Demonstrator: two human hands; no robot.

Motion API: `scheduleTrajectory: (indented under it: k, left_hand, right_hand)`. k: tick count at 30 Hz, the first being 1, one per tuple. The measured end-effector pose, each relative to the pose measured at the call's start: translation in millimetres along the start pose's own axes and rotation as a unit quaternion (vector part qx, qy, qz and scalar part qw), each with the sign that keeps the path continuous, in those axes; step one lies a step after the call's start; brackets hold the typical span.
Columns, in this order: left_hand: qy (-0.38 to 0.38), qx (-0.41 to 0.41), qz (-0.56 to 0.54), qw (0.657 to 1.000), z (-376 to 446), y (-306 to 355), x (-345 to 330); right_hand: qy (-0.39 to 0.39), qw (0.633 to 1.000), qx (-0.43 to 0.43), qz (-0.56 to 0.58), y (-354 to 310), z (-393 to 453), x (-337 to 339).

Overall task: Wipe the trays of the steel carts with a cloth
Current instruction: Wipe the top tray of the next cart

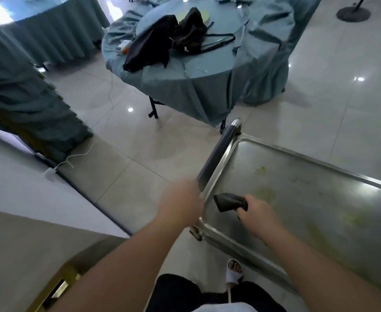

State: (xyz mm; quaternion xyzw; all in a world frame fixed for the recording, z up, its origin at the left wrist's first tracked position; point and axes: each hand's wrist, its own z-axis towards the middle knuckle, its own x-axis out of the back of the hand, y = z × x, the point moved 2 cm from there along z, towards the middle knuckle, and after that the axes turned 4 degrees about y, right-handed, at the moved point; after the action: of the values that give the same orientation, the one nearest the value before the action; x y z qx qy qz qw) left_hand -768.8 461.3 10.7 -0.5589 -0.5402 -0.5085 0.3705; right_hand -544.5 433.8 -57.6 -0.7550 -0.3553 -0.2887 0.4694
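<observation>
At the left, the left hand [180,199] curls round the dark handle bar [216,154] of the steel cart, at its near end. Just right of it, the right hand [258,213] grips a bunched dark cloth [228,202] above the near left corner of the cart's top tray [308,176]. Yellowish smears [267,191] mark the tray surface further right.

Glossy pale tiled floor [333,91], round tables in teal cloths [185,86], black bags [153,41] on top
</observation>
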Motion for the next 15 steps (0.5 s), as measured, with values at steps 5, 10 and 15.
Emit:
scheduleTrajectory:
  k: [5, 10, 15]
  left_hand:
    - [-0.009, -0.072, -0.016, 0.997, 69.1, 0.0, 0.6]
    - [0.01, -0.197, -0.081, 0.977, 150.1, 23.7, -2.5]
    - [0.033, -0.277, -0.1, 0.955, 210.8, 54.7, -26.5]
  right_hand:
    - [0.023, 0.998, -0.045, 0.038, 1.0, 23.4, -7.5]
    - [0.098, 0.991, -0.081, 0.046, -7.5, 42.7, -11.4]
    - [0.186, 0.98, -0.061, 0.034, -34.0, 62.9, -36.3]
